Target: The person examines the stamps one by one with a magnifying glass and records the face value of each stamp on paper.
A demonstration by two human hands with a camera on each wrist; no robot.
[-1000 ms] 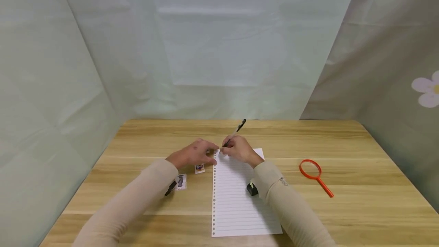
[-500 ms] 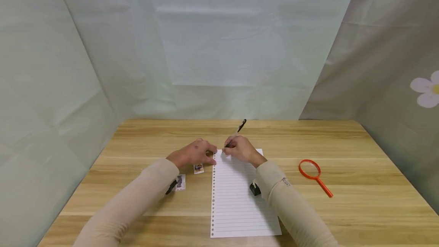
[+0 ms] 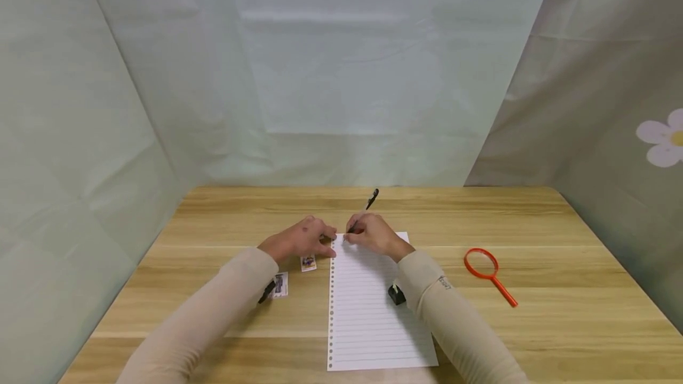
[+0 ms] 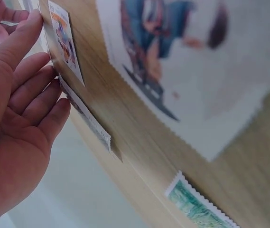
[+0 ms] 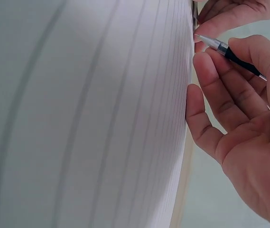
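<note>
While right hand (image 3: 376,234) fingers clamp the pen (image 3: 361,213) on lined paper (image 3: 368,307), left hand (image 3: 299,240) fingers flat, together, beside stamps (image 3: 308,262)

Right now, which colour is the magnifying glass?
Orange-red magnifying glass, clearest in the head view.

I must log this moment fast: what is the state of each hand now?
Left hand: open, straight fingers resting on the table beside the lined sheet.
Right hand: closed, gripping the pen.
</note>
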